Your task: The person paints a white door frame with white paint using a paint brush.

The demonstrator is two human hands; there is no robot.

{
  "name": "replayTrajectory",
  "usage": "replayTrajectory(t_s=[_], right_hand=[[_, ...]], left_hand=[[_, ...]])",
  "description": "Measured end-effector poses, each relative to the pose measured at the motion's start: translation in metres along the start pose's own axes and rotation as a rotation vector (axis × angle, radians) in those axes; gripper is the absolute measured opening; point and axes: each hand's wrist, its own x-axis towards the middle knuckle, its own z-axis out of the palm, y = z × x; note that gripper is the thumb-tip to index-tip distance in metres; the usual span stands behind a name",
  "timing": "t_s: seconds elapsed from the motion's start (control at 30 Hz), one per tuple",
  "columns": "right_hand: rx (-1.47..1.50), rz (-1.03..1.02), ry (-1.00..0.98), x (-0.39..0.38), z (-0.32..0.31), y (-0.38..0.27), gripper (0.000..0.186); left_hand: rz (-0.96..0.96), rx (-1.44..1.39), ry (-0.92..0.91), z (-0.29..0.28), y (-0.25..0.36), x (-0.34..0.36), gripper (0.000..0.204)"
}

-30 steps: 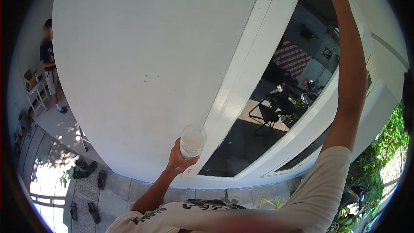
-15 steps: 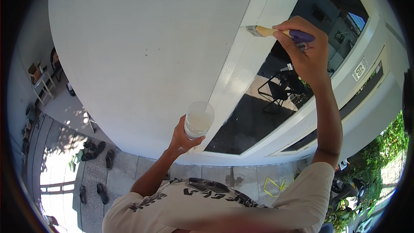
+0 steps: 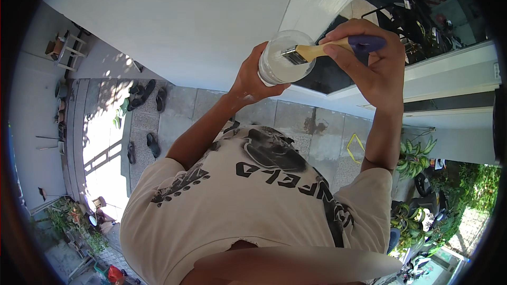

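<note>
My left hand point(image 3: 252, 80) is wrapped round a clear plastic cup point(image 3: 269, 71) with whitish liquid inside, held up in front of my chest. In my right hand point(image 3: 367, 60) is a paintbrush point(image 3: 312, 51) with a pale wooden handle that ends in purple. Its bristle end sits over the mouth of the cup, pointing left and down; whether the tips touch the liquid I cannot tell. Beyond both hands stands a white window frame point(image 3: 317, 8), glossy in places, beside a dark glass pane point(image 3: 330, 76).
A broad white wall point(image 3: 185, 26) fills the space ahead on the left. Grey paving point(image 3: 179, 113) lies below, with several dark sandals point(image 3: 153, 145) on it. A yellow frame-like object point(image 3: 355, 148) rests on the ground at right. Plants point(image 3: 417, 158) grow farther right.
The brush has come away from the white frame, down to the cup. My left hand has raised the cup to the right, and the view has tilted down toward my body.
</note>
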Motion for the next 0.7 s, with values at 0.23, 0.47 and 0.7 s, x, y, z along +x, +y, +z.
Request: replayTrajectory(t_s=[0.23, 0.47, 0.7], right_hand=[[-0.385, -0.067, -0.167, -0.006, 0.044, 0.015, 0.014], [-0.454, -0.042, -0.225, -0.005, 0.048, 0.023, 0.015], [-0.249, -0.056, -0.018, -0.007, 0.036, 0.021, 0.017]], left_hand=[[0.154, 0.112, -0.013, 0.0, -0.016, 0.001, 0.094], [0.142, 0.102, -0.03, -0.002, -0.018, 0.001, 0.094], [0.086, 0.095, -0.01, -0.004, -0.014, 0.002, 0.093]])
